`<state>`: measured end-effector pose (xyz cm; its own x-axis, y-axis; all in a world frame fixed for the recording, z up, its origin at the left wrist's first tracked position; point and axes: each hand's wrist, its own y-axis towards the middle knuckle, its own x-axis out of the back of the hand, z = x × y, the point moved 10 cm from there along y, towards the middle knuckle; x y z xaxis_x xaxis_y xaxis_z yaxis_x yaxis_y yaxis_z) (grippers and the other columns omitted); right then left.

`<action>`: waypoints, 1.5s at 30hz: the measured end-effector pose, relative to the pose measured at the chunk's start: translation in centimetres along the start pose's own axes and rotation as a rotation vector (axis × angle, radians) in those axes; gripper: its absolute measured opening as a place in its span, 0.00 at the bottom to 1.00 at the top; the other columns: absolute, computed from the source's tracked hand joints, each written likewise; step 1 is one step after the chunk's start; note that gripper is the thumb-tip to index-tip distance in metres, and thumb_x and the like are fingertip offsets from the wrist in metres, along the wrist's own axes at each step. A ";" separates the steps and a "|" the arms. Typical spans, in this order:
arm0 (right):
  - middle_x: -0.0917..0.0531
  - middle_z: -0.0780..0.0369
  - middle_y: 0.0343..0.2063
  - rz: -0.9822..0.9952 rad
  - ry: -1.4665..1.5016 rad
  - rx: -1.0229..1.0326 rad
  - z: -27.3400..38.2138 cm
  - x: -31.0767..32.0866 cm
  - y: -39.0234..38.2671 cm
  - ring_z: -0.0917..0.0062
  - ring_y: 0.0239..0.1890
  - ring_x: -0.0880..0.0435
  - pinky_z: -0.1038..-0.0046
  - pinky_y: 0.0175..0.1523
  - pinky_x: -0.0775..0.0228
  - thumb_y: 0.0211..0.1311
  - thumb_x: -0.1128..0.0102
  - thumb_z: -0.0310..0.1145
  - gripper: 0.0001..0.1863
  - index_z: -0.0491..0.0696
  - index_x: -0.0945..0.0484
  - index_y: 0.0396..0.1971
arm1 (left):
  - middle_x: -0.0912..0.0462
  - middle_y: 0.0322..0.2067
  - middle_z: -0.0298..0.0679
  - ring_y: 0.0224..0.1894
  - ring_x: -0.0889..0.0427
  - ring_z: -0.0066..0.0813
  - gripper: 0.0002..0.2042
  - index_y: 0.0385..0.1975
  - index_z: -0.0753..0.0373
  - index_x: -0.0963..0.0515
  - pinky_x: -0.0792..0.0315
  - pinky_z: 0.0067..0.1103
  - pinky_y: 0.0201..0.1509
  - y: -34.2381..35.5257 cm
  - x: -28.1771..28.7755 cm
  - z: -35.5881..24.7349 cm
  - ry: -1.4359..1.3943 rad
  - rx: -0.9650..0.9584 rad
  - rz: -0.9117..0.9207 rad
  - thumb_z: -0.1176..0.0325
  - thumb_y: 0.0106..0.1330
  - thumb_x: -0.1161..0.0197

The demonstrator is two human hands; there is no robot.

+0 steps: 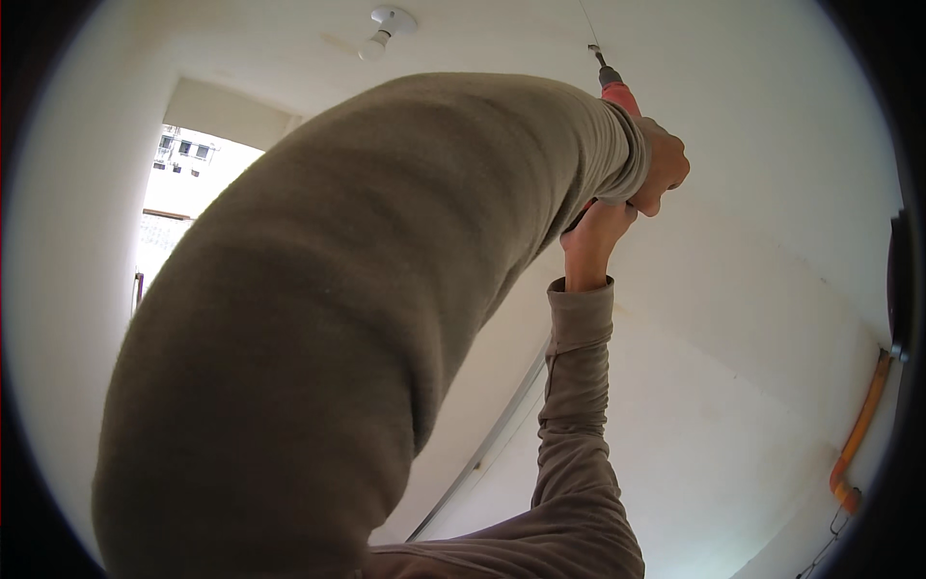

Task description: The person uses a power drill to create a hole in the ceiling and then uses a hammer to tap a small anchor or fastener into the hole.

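Note:
Overhead, a red and black power drill [621, 96] points up, tilted slightly left, with the tip of its thin bit at a small chipped spot [593, 47] on the white ceiling. My left hand [666, 169] is closed round the drill's body, its fingers curled at the right side. Just below it, my right hand [599, 232] wraps the lower part, where a bit of black shows beside the wrist. My left arm in a brown sleeve [338, 289] crosses in front and hides much of the drill. Another brown sleeve [579, 405] covers my right arm.
A white bulb in a round holder [379, 41] is fixed to the ceiling at the left. Beyond my left arm is a bright window opening [183, 183]. An orange pipe [861, 425] runs along the right side, near a dark object [899, 285] at the rim.

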<state>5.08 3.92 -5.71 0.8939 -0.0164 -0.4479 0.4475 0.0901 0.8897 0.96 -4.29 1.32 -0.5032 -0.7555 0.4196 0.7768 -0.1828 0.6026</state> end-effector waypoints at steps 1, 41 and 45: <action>0.23 0.68 0.30 0.003 0.001 0.002 -0.1 0.0 0.2 0.84 0.25 0.25 0.74 0.28 0.30 0.63 0.37 0.36 0.17 0.43 0.28 0.46 | 0.16 0.28 0.45 0.32 0.15 0.45 0.11 0.27 0.65 0.18 0.22 0.41 0.36 0.1 -0.1 0.1 0.009 0.003 0.001 0.63 0.53 0.36; 0.25 0.69 0.26 0.052 -0.036 0.008 -0.2 0.2 0.4 0.84 0.20 0.27 0.75 0.24 0.34 0.63 0.37 0.38 0.16 0.46 0.28 0.45 | 0.15 0.26 0.42 0.33 0.14 0.41 0.10 0.25 0.63 0.18 0.22 0.39 0.37 -0.7 0.2 -0.1 -0.005 -0.003 -0.012 0.62 0.52 0.35; 0.24 0.68 0.28 0.032 -0.062 0.012 0.0 -0.1 0.1 0.83 0.23 0.25 0.73 0.26 0.32 0.63 0.37 0.38 0.17 0.45 0.28 0.46 | 0.14 0.28 0.42 0.34 0.14 0.42 0.11 0.27 0.63 0.17 0.22 0.39 0.38 -0.6 0.2 0.1 -0.020 -0.004 0.001 0.61 0.52 0.35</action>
<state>5.00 3.96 -5.54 0.9076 -0.0759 -0.4128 0.4182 0.0794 0.9049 0.38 -4.30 1.10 -0.5099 -0.7429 0.4337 0.7787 -0.1844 0.5996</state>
